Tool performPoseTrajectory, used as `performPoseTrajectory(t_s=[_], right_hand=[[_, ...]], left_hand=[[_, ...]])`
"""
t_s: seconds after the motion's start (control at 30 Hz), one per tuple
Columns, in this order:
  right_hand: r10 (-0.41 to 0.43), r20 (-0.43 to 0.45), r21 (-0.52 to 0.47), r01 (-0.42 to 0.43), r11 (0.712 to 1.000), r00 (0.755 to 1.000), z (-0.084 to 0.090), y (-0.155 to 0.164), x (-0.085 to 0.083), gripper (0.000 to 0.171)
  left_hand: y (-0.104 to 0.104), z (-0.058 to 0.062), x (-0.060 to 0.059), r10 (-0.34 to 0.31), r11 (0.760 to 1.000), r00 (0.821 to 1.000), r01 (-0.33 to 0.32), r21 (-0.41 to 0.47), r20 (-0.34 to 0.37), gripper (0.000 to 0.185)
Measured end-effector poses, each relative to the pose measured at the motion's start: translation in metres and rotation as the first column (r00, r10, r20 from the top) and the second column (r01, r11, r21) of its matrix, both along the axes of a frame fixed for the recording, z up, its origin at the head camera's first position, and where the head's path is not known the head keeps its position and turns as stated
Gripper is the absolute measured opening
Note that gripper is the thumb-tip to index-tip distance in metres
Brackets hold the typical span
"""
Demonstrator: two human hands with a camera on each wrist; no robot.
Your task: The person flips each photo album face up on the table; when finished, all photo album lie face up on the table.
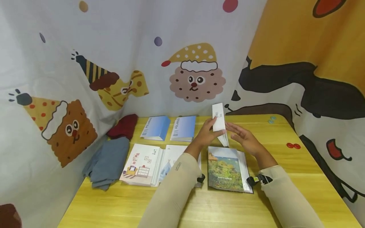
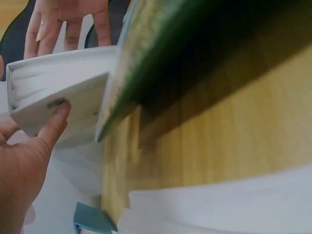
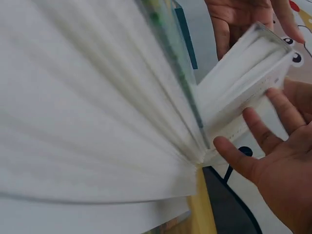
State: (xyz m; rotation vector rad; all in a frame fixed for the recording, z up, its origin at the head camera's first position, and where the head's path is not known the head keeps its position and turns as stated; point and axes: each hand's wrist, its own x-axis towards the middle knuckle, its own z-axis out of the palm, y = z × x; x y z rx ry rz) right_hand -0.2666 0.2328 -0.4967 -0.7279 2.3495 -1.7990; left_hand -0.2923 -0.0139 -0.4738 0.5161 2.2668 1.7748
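A white album (image 1: pixel 219 120) stands tilted on end, its lower end over the far edge of a landscape-cover album (image 1: pixel 225 169) lying flat on the yellow table (image 1: pixel 299 177). My left hand (image 1: pixel 206 133) grips the white album from the left, thumb (image 2: pixel 56 117) on its cover (image 2: pixel 58 87). My right hand (image 1: pixel 243 137) is at its right side with straight fingers (image 3: pixel 258 131) against the album (image 3: pixel 243 83). The left wrist view shows the landscape album's edge (image 2: pixel 161 53) close up. In the right wrist view, blurred white pages fill the left.
Two blue Polaroid albums (image 1: pixel 156 127) (image 1: pixel 183 127) stand at the back. Two white illustrated albums (image 1: pixel 139 164) (image 1: pixel 171 158) lie left of my arms. A blue-grey cloth (image 1: pixel 109 161) and a dark red cloth (image 1: pixel 124 126) sit at the left edge. Cartoon curtains close in on three sides.
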Motion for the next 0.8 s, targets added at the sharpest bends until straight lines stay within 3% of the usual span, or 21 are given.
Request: performPoseTrajectory(t_s=[0.1,0.3,0.6,0.8], right_hand=[[-0.052,0.022,0.07,0.051,0.996,0.998,-0.005,-0.001,-0.002,0.054],[-0.205,0.061,0.227,0.187,0.956,0.977,-0.023,0.002,-0.007,0.054],[-0.281,0.107,0.255,0.247,0.935,0.954,-0.035,0.009,-0.007,0.061],[-0.292,0.135,0.281,0.246,0.928,0.947,-0.037,0.007,-0.005,0.057]], left_hand=[[-0.002,-0.004,-0.002,0.059,0.995,0.998,-0.061,-0.075,-0.022,0.09],[-0.005,-0.017,-0.006,0.135,0.976,0.99,-0.141,-0.164,-0.043,0.082],[-0.004,-0.027,-0.001,0.097,0.938,0.995,-0.086,-0.336,0.015,0.079],[-0.004,-0.035,-0.006,0.047,0.914,0.999,-0.045,-0.404,-0.005,0.079]])
